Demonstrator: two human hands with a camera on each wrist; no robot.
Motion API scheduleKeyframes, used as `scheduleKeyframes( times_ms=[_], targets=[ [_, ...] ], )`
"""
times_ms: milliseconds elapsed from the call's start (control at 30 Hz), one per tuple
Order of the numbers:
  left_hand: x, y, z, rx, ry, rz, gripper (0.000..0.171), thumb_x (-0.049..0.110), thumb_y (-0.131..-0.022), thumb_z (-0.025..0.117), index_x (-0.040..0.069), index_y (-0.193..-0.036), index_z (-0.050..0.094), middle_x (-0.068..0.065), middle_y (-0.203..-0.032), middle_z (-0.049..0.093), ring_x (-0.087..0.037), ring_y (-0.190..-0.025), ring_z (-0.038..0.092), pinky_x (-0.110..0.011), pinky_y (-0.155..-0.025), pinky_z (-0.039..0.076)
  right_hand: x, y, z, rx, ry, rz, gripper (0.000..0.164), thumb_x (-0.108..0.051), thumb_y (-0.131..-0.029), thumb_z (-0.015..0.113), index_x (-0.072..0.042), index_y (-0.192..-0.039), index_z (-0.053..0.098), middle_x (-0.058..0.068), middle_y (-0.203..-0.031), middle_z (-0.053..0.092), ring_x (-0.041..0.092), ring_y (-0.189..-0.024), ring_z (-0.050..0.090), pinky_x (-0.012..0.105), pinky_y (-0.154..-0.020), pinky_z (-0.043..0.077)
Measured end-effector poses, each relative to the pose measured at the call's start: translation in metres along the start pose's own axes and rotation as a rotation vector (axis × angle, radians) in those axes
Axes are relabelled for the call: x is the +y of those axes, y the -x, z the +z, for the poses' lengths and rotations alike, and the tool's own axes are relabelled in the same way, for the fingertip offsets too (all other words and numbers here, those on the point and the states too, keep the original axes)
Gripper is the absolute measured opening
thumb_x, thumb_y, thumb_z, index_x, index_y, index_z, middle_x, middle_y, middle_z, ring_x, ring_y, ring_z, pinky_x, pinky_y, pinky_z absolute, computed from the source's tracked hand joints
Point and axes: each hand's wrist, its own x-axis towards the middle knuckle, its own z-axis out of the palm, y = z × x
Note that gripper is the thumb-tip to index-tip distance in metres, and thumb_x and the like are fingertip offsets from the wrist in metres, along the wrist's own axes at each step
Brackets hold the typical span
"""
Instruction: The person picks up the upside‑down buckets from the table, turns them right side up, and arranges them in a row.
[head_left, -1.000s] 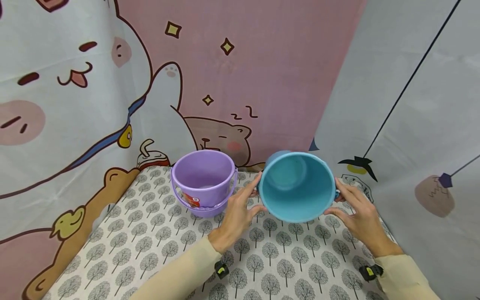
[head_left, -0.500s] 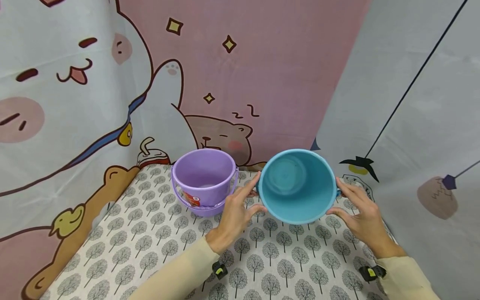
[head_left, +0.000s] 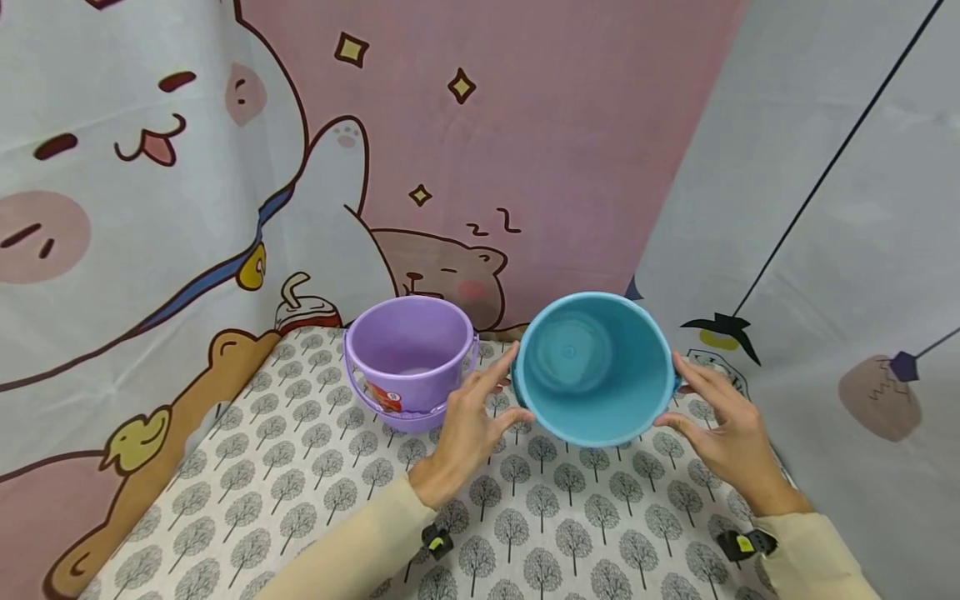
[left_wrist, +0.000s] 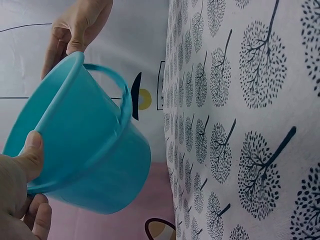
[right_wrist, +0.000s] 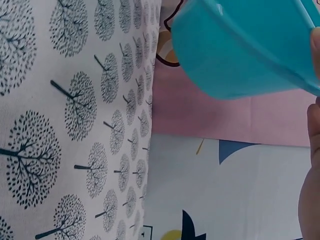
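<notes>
A blue bucket (head_left: pixel 596 367) is held up off the table, tilted so that its open mouth faces the head camera and its bare inside shows. My left hand (head_left: pixel 468 425) grips its left side near the rim, thumb in front and fingers behind. On the opposite side my right hand (head_left: pixel 727 433) holds the rim in the same way. In the left wrist view the bucket's handle (left_wrist: pixel 125 92) lies along its outer wall. A purple bucket (head_left: pixel 408 350) stands upright on the table just left of my left hand, its handle folded down in front.
A white cloth with a tree print (head_left: pixel 315 500) covers the table. Behind it hangs a cartoon-printed curtain (head_left: pixel 555 150), close to the far edge. On the right a grey-white curtain (head_left: pixel 847 275) runs along the table's side.
The blue bucket has tipped so that its mouth faces the head camera more and its inner bottom shows more fully. Both hands keep their hold. The purple bucket has stayed in place.
</notes>
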Motion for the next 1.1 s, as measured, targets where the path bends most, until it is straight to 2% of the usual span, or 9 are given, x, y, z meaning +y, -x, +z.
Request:
scheduleKeyframes(
  times_ms=[167, 333, 600, 800, 933, 1100],
  targets=[
    [-0.0005, -0.0004, -0.0008, 0.009, 0.01, 0.011, 0.103, 0.025, -0.085, 0.1, 0.02, -0.176, 0.052, -0.015, -0.169, 0.067, -0.03, -0.124, 0.085, -0.043, -0.116, 0.07, 0.0006, 0.0, -0.0003, -0.02, -0.068, 0.041, 0.094, -0.051, -0.096, 0.083, 0.015, -0.16, 0.059, 0.039, -0.148, 0.069, 0.001, -0.128, 0.07, 0.006, -0.111, 0.059],
    [-0.0008, -0.0015, -0.0013, 0.021, 0.006, 0.03, 0.102, 0.024, -0.085, 0.1, 0.021, -0.175, 0.053, -0.017, -0.164, 0.07, -0.031, -0.126, 0.086, -0.043, -0.117, 0.068, 0.0026, 0.0003, -0.0009, -0.032, -0.112, 0.065, 0.091, -0.04, -0.093, 0.089, 0.015, -0.16, 0.059, 0.04, -0.152, 0.067, 0.003, -0.13, 0.07, 0.01, -0.115, 0.06],
    [0.0002, -0.0019, -0.001, 0.042, 0.053, 0.047, 0.098, 0.024, -0.085, 0.101, 0.018, -0.172, 0.057, -0.019, -0.165, 0.069, -0.033, -0.136, 0.082, -0.041, -0.123, 0.062, 0.0023, -0.0006, -0.0039, -0.057, -0.15, 0.086, 0.092, -0.005, -0.083, 0.099, 0.014, -0.162, 0.057, 0.037, -0.155, 0.066, 0.006, -0.132, 0.071, 0.014, -0.118, 0.061],
    [0.0015, -0.0033, 0.0006, 0.06, 0.08, 0.064, 0.098, 0.022, -0.083, 0.102, 0.016, -0.171, 0.059, -0.012, -0.167, 0.069, -0.034, -0.153, 0.07, -0.043, -0.131, 0.057, 0.0041, -0.001, -0.0051, -0.064, -0.195, 0.097, 0.094, 0.013, -0.077, 0.097, 0.016, -0.162, 0.056, 0.035, -0.157, 0.065, 0.009, -0.142, 0.071, 0.016, -0.117, 0.062],
    [0.0031, -0.0039, 0.0005, 0.056, 0.1, 0.068, 0.099, 0.021, -0.082, 0.103, 0.015, -0.17, 0.059, -0.01, -0.167, 0.069, -0.032, -0.15, 0.073, -0.044, -0.132, 0.058, 0.0037, -0.0015, -0.006, -0.063, -0.219, 0.118, 0.099, 0.025, -0.072, 0.095, 0.016, -0.162, 0.055, 0.032, -0.159, 0.064, 0.01, -0.146, 0.07, 0.019, -0.118, 0.063],
    [0.004, -0.0052, 0.0012, 0.035, 0.136, 0.059, 0.102, 0.019, -0.083, 0.101, 0.012, -0.173, 0.053, -0.013, -0.167, 0.069, -0.032, -0.147, 0.074, -0.041, -0.127, 0.063, 0.0009, -0.0019, -0.0064, -0.056, -0.263, 0.159, 0.098, 0.033, -0.073, 0.089, 0.016, -0.163, 0.054, 0.033, -0.161, 0.063, 0.013, -0.147, 0.07, 0.023, -0.12, 0.063]
  ],
)
